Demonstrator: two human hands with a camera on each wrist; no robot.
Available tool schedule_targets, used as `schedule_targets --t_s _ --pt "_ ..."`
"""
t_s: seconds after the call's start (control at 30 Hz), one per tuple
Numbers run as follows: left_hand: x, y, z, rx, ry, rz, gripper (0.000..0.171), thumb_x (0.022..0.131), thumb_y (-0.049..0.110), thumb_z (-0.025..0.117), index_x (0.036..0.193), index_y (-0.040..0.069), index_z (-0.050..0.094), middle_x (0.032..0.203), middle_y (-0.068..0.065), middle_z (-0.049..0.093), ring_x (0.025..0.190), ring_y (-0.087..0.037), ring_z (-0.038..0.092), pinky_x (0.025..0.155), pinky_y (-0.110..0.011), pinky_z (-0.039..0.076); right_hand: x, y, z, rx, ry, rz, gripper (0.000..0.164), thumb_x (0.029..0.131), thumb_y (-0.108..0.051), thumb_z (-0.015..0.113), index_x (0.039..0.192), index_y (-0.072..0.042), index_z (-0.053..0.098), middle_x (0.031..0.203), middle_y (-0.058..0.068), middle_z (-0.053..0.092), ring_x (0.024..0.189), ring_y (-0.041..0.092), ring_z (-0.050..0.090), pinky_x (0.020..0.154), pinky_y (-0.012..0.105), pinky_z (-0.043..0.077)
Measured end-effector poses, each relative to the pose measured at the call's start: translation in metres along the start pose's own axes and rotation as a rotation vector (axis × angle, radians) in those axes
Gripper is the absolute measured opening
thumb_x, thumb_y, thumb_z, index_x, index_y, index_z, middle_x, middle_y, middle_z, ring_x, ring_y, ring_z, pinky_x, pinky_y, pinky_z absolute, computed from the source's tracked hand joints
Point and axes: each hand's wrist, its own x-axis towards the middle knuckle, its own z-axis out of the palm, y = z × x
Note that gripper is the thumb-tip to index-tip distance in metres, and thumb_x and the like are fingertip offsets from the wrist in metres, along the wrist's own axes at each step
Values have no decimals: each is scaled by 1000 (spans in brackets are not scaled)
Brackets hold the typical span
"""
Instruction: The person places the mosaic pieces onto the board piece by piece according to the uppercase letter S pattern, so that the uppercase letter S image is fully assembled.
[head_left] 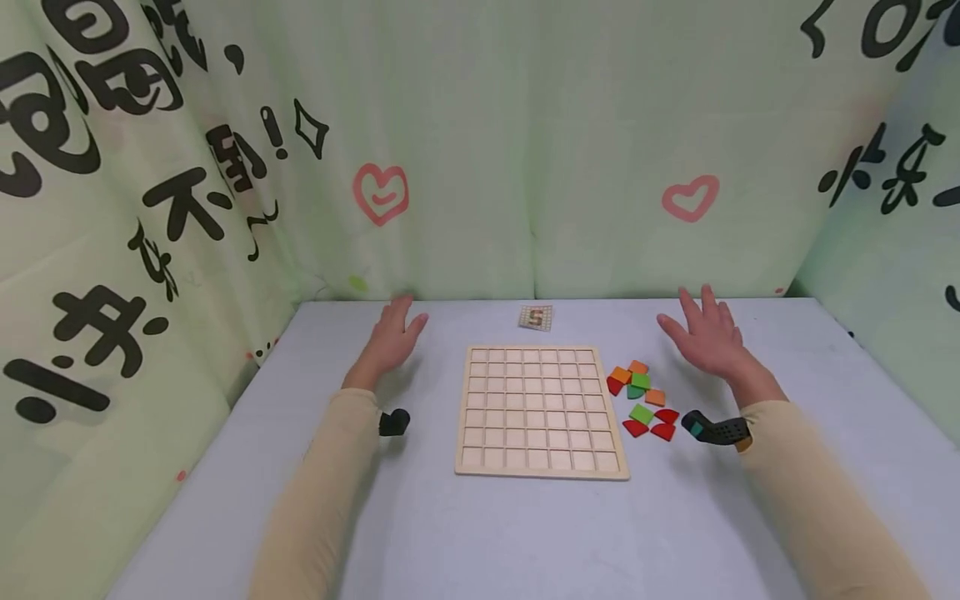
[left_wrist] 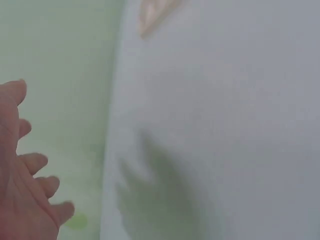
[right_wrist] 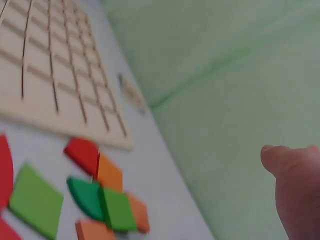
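Fingers spread and nothing held, my left hand [head_left: 388,340] hovers over the far left part of the table, its shadow showing below it in the left wrist view. On the other side my right hand [head_left: 708,335] is raised with spread fingers, beyond the coloured pieces and holding nothing. Between the arms lies a wooden grid board [head_left: 536,408] with square cells. Beside its right edge are several flat pieces: orange squares [head_left: 655,397], green squares [head_left: 641,414], red rounded pieces [head_left: 663,431] and a dark green rounded piece [right_wrist: 86,197]. Some of them overlap.
A small patterned card [head_left: 536,317] lies behind the board, near the far edge of the white table [head_left: 525,533]. Pale green curtains [head_left: 465,150] with black lettering and pink hearts hang behind and at both sides. Each wrist wears a dark camera band [head_left: 716,429].
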Motion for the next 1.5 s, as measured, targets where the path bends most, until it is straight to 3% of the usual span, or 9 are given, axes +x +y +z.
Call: schedule_targets --t_s 0.13,0.3,0.5,0.73,0.93,1.5 --pt "-7 15 13 -170 11 67 60 106 36 47 157 9 30 165 -14 26 154 -32 22 125 -51 22 -9 -28 0 174 48 -64 80 107 -47 34 158 2 -5 161 33 -19 147 57 -12 113 79 4" --pt "-18 19 32 -249 -52 72 58 102 30 59 154 13 39 162 -9 36 149 -31 34 121 -47 33 -20 -51 0 286 52 -88 79 107 -47 34 160 -6 -8 164 25 -22 150 52 -15 112 81 3" --pt "-26 20 46 -314 -111 123 51 96 18 67 143 4 53 157 -12 43 144 -33 42 118 -47 39 -28 -65 1 350 81 -111 79 107 -45 37 161 -10 -8 166 20 -19 152 48 -14 112 81 3" --pt "-28 21 54 -257 -156 179 40 92 15 72 130 2 63 151 -11 51 143 -30 44 118 -44 39 -30 -73 2 387 92 -155 78 107 -43 39 162 -11 -6 167 19 -15 153 44 -12 114 79 4" --pt "-33 20 57 -221 -214 168 41 88 14 76 127 7 66 151 -7 52 147 -27 38 123 -43 30 -31 -74 2 390 76 -158 75 108 -42 37 162 -11 -5 167 20 -13 153 44 -11 115 78 3" --pt "-38 20 55 -159 -271 176 34 87 13 76 120 6 70 153 -7 50 147 -28 38 122 -44 31 -30 -61 0 407 62 -123 75 108 -44 34 161 -10 -6 167 22 -9 153 47 -6 117 75 7"
